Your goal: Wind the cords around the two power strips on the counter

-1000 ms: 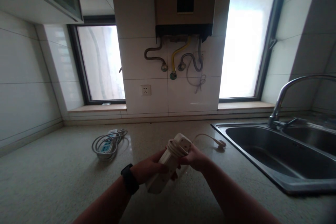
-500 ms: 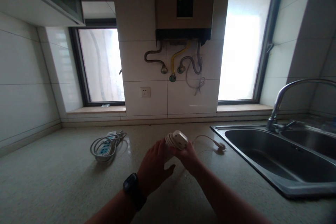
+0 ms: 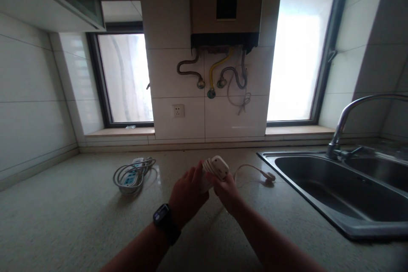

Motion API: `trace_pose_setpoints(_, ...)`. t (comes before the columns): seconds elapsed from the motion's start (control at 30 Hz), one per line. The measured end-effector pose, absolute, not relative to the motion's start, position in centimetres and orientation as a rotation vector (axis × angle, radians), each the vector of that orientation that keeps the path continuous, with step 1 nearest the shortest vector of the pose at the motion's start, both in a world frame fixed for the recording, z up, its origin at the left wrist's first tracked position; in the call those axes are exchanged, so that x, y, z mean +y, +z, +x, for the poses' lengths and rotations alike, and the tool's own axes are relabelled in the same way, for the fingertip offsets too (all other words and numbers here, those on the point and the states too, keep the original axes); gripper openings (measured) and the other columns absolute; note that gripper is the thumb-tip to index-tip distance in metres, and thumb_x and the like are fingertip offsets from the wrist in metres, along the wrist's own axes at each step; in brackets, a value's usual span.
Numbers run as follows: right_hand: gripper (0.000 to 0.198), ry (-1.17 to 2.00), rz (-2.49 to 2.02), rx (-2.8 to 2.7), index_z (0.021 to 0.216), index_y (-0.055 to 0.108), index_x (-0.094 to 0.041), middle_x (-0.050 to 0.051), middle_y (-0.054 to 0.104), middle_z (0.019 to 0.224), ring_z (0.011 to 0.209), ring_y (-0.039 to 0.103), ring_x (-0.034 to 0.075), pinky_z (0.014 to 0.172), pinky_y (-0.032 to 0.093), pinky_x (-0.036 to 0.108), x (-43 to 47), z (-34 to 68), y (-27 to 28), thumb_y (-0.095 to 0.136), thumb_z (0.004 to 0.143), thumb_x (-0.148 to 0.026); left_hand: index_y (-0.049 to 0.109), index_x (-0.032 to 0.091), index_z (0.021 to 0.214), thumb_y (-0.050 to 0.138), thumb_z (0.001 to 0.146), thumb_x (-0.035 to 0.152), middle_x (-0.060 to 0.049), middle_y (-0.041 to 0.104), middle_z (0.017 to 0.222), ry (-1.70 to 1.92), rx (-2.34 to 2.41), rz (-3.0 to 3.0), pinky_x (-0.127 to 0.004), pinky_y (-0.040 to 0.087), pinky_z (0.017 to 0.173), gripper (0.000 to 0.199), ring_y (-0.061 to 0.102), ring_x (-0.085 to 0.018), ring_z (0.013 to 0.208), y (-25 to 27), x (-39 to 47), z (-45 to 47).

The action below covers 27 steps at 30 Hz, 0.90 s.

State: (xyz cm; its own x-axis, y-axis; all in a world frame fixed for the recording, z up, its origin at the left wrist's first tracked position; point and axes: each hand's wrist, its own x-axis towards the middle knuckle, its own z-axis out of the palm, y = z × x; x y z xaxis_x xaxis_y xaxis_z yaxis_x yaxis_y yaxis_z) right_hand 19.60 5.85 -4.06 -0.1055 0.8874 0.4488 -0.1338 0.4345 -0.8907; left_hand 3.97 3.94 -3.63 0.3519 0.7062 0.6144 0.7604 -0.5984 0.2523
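Above the speckled counter (image 3: 63, 221), both the left hand (image 3: 188, 195) and right hand (image 3: 228, 191) grip the white power strip (image 3: 215, 168); winding its cord (image 3: 251, 170) snugly, in even turns, would probably serve best.

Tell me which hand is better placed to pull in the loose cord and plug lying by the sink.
Probably the right hand: the cord trails from its side toward the plug near the sink. The left hand steadies the power strip.
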Motion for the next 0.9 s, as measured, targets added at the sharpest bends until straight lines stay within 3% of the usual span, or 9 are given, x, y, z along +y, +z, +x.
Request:
trace_pose_setpoints(0.1, 0.04, 0.943, -0.757, -1.346, 0.091, 0.072, -0.013, 0.005, 0.062, 0.068, 0.071, 0.06, 0.021, 0.066, 0.052, 0.03, 5.7, 19.7, -3.8, 0.078, 0.076, -0.05, 0.022, 0.026, 0.153, 0.061, 0.078, 0.016, -0.011, 0.058, 0.128, -1.104, -1.374, -2.514, -0.043, 0.053, 0.094, 0.085, 0.06, -0.03, 0.115, -3.4, 3.8, 3.9)
trace_pose_setpoints(0.27, 0.042, 0.885, -0.768, -1.423, 0.096, 0.075, -0.013, 0.008, 0.071, 0.084, 0.081, 0.064, 0.023, 0.076, 0.053, 0.032, 5.8, 20.0, -3.8, 0.077, 0.078, -0.05, 0.023, 0.025, 0.153, 0.06, 0.078, 0.018, -0.012, 0.059, 0.127, -1.07, -1.407, -2.511, -0.042, 0.054, 0.089, 0.084, 0.062, -0.03, 0.11, -3.3, 3.5, 3.9)
trace_pose_setpoints(0.6, 0.04, 0.925, -0.84, -1.597, 0.096, 0.075, -0.012, 0.007, 0.072, 0.086, 0.081, 0.064, 0.023, 0.074, 0.052, 0.031, 6.5, 20.6, -4.5, 0.076, 0.079, -0.049, 0.027, 0.024, 0.15, 0.064, 0.074, 0.023, -0.015, 0.058, 0.137, -1.089, -1.46, -2.664, -0.044, 0.053, 0.085, 0.085, 0.066, -0.034, 0.108, -3.0, 3.4, 2.9)
trace_pose_setpoints(0.77, 0.041, 0.901, -0.814, -1.777, 0.109, 0.07, -0.014, 0.008, 0.073, 0.096, 0.092, 0.065, 0.025, 0.081, 0.051, 0.034, 6.9, 21.6, -5.1, 0.071, 0.085, -0.048, 0.044, 0.02, 0.135, 0.066, 0.073, 0.022, -0.013, 0.067, 0.118, -1.213, -1.423, -2.843, -0.04, 0.05, 0.08, 0.066, 0.067, -0.03, 0.097, -2.7, 3.8, 1.9)
trace_pose_setpoints(0.9, 0.043, 0.847, -0.754, -1.906, 0.116, 0.066, -0.016, 0.01, 0.071, 0.106, 0.102, 0.062, 0.027, 0.092, 0.048, 0.038, 7.1, 22.5, -5.3, 0.064, 0.091, -0.05, 0.05, 0.017, 0.128, 0.066, 0.072, 0.02, -0.011, 0.067, 0.112, -1.332, -1.384, -2.972, -0.04, 0.048, 0.084, 0.058, 0.064, -0.028, 0.096, -2.6, 4.1, 1.4)
